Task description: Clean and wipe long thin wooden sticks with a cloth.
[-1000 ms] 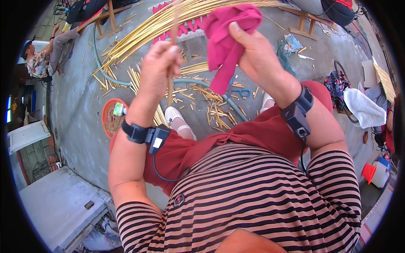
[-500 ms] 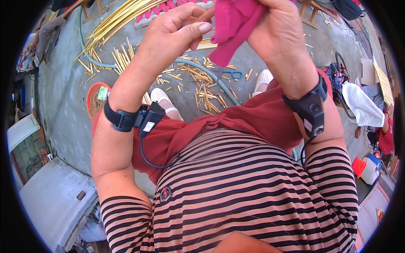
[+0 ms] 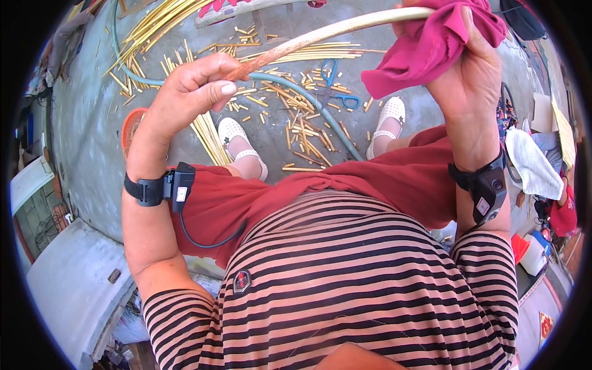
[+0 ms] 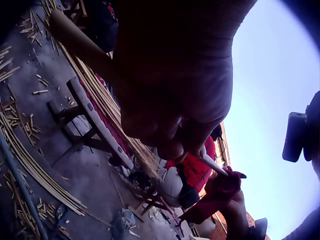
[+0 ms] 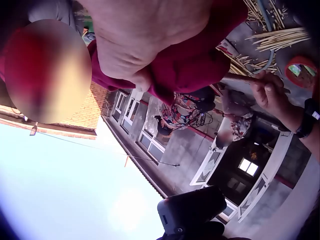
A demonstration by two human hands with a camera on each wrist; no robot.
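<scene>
My left hand [image 3: 194, 92], upper left, curls round a stick [image 3: 333, 29]; my right hand [image 3: 470, 80], upper right, grips a cloth [image 3: 419, 52]. Maybe I'm wiping; next, pull gently.

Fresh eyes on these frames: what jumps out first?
The magenta cloth bunched in the right hand, at the head view's upper right. A bowed stalk runs from it to the left hand. Below, blue-handled scissors lie among cut pieces on the floor.
</scene>
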